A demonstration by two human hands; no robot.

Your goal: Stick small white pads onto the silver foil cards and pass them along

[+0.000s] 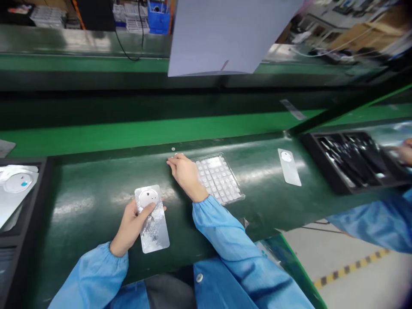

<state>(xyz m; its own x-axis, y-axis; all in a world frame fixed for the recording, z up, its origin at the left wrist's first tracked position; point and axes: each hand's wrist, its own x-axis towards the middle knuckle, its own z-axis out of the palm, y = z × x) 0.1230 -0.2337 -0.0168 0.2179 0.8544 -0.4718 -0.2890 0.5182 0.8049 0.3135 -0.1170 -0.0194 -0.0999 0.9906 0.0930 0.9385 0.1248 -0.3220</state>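
Observation:
My left hand (135, 221) grips a silver phone back cover (155, 231), thumb on its face and fingers behind. At its upper end the cover has a round white camera area with small holes. My right hand (185, 171) reaches to the far part of the green bench, its fingertips pressed together at the surface. Whatever is between those fingertips is hidden. Just beyond them lies a small white round piece (173, 149). Beside my right wrist sits a clear plastic tray (240, 196) holding rows of small round pieces.
Another silver back cover (291, 171) lies farther right. A black tray (337, 182) of dark parts stands beyond it, with a co-worker's hand (405, 151) at its edge. At left, a black bin (28, 231) holds more covers. A pale panel (222, 38) hangs ahead.

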